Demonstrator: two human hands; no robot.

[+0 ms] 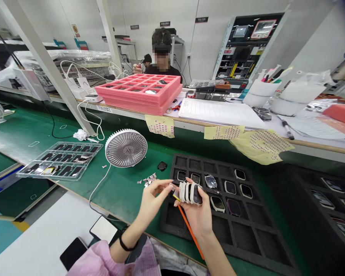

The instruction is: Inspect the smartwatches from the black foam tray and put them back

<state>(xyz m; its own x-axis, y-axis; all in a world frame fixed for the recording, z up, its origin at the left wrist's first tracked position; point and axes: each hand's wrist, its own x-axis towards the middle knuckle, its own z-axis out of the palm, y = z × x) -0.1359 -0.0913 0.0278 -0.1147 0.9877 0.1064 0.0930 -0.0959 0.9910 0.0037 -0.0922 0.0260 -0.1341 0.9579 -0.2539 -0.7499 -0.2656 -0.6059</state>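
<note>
My right hand (199, 220) is wrapped round a row of several watch cases (186, 193), pale-rimmed and stacked face to back, with a dark screen at the right end. At the left end of that row, the thumb and fingertips of my left hand (155, 195) are pinched together; what is between them is too small to make out. A small yellow-edged piece (176, 194) shows beside those fingertips. A long orange stick (191, 232) slants down from under my right hand along the wrist. Below and behind the hands lies a black foam tray (248, 239) with several watches in its pockets.
Left of the hands stand a white desk fan (126, 148) and a clear plastic tray (87, 153) of dark parts. Small scraps (149, 179) and a dark watch case (161, 166) lie between. A pink foam tray (161, 101) sits on the shelf; a person is behind it. Two phones (73, 253) lie lower left.
</note>
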